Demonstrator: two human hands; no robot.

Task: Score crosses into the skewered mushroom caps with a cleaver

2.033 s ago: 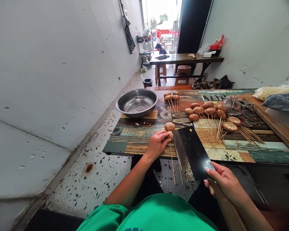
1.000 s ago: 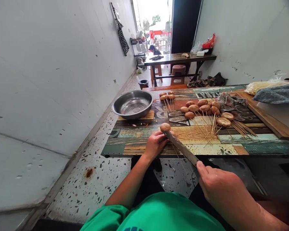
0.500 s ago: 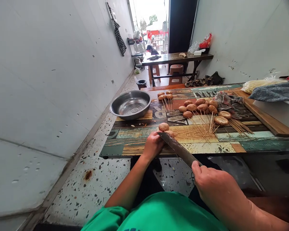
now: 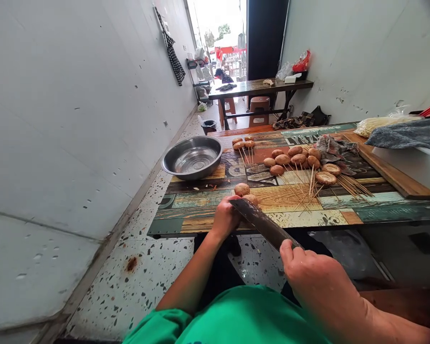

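Note:
My right hand point(image 4: 306, 270) is closed around the handle of a long, dark-bladed knife point(image 4: 260, 220). The blade slants up and left over the table's near edge, its far end close to the fingers of my left hand point(image 4: 226, 215). That hand is closed at two brown mushrooms point(image 4: 241, 189) and appears to grip them, with the blade covering part of its fingers and of the nearer mushroom. Farther right lies a heap of mushrooms point(image 4: 282, 159) with loose bamboo skewers point(image 4: 354, 186) beside it. A smaller group of skewered mushrooms point(image 4: 238, 145) rests toward the back.
On the left of the patterned table point(image 4: 200, 198) stands a wide steel basin point(image 4: 191, 173). A crumpled rag point(image 4: 331, 149), a wooden board point(image 4: 390, 172) and a grey towel point(image 4: 404, 135) occupy the right. Beyond are a second table point(image 4: 251, 87) and a seated person point(image 4: 224, 75).
My right hand and the knife have shifted slightly left, and the blade tip sits a bit lower across my left fingers. The whole view has moved a little. Both mushrooms stay by my left hand.

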